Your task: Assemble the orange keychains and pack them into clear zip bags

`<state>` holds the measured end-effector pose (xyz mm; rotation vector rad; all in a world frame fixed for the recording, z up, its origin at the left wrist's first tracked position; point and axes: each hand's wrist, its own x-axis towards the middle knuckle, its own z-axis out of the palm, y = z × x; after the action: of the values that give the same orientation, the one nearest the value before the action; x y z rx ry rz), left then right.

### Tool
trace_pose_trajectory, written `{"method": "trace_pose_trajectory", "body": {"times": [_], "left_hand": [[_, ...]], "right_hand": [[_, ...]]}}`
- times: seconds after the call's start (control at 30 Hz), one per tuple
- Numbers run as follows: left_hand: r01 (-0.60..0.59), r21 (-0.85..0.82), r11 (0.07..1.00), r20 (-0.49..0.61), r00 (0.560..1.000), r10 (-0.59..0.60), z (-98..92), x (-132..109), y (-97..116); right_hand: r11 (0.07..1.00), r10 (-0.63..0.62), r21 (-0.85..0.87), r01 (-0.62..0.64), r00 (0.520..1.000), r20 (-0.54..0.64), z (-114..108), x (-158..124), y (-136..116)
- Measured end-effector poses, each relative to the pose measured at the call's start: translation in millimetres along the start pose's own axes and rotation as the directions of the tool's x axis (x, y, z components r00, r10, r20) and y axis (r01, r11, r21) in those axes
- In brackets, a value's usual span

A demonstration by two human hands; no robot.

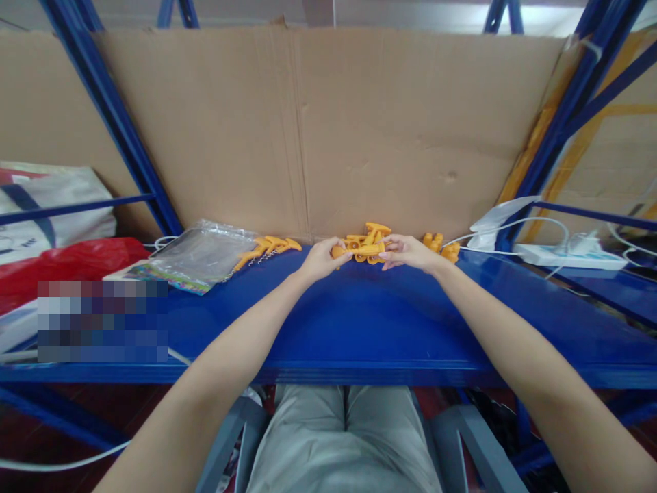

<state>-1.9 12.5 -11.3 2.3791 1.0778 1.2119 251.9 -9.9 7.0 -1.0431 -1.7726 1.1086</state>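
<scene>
Near the back of the blue shelf, my left hand [324, 259] is closed on the left end of an orange plastic piece [365, 251]. The fingers of my right hand [408, 252] pinch its right end, so the piece lies level between both hands. Its exact kind is too small to make out. Right behind it is a pile of orange plastic parts [377, 230], some with rings and one with a T-shaped handle, partly hidden by the hands. Several corkscrews [269, 246] with orange T-handles and metal spirals lie to the left. Beyond my right wrist sit more orange parts [450, 252].
A clear plastic bag [200, 253] lies left of the corkscrews, beside a red plastic bag [72, 267]. At the right are a white power strip [569, 257] and cables. Cardboard [328, 130] walls off the back, and blue posts [120, 116] frame the shelf [354, 335].
</scene>
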Motion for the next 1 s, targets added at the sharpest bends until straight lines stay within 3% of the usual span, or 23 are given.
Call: {"method": "trace_pose_trajectory", "body": {"times": [0.3, 0.5, 0.83, 1.0], "left_hand": [[-0.046, 0.061, 0.997, -0.031, 0.998, 0.048, -0.1, 1.1, -3.8], [-0.043, 0.041, 0.998, -0.031, 0.999, 0.044, -0.9, -0.1, -0.5], [0.174, -0.155, 0.972, 0.021, 0.985, -0.173, 0.7, 0.2, 8.7], [0.233, -0.188, 0.954, 0.044, 0.973, -0.228, -0.6, 0.1, 12.2]], "right_hand": [[0.996, 0.058, -0.061, -0.061, 0.997, -0.051, 11.2, -9.6, -17.0], [0.993, 0.111, -0.036, -0.115, 0.989, -0.101, 16.1, -6.6, -13.6], [0.971, 0.234, -0.022, -0.237, 0.967, -0.097, 16.8, -8.5, -17.7], [0.982, 0.186, 0.040, -0.183, 0.978, -0.097, 19.0, -9.7, -20.3]]}}
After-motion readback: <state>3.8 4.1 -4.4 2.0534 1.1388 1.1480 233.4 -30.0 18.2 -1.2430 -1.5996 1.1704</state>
